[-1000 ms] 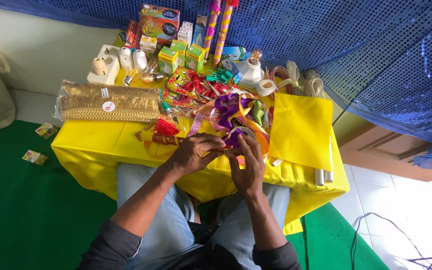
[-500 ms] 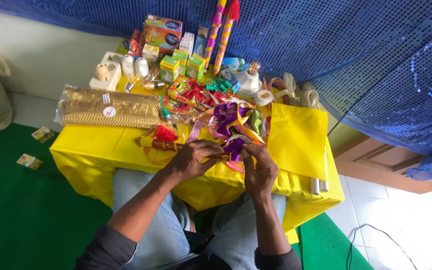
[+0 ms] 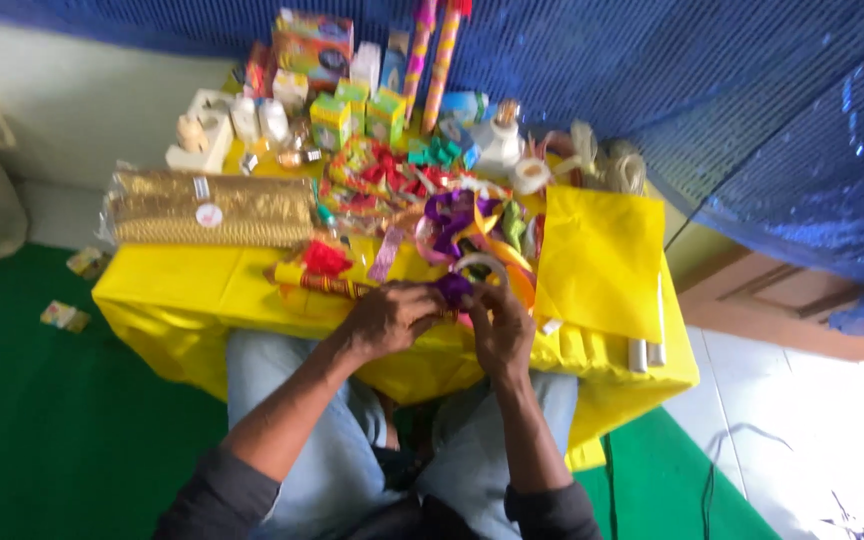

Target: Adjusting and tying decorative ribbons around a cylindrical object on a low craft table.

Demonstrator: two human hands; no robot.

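I sit at a low table under a yellow cloth (image 3: 182,285). My left hand (image 3: 389,318) and my right hand (image 3: 500,330) meet at the table's near edge, both closed around a small purple ribbon bow (image 3: 451,287). Just beyond the fingers lies a roll of tape (image 3: 479,266) and a tangle of purple, orange and green ribbon (image 3: 462,220). A red bow on a gold-wrapped stick (image 3: 324,262) lies left of my left hand. The image is blurred, so the finger grip is unclear in detail.
A gold packet in clear wrap (image 3: 210,208) lies at the left. A folded yellow sheet (image 3: 600,260) covers the right side. Small boxes and bottles (image 3: 332,105), two striped tubes (image 3: 432,55) and a white bottle (image 3: 500,140) crowd the back. Blue sequin fabric (image 3: 752,120) hangs behind.
Both hands have stayed together on the purple bow, with small finger shifts. The view has drifted slightly; nothing on the table has visibly moved.
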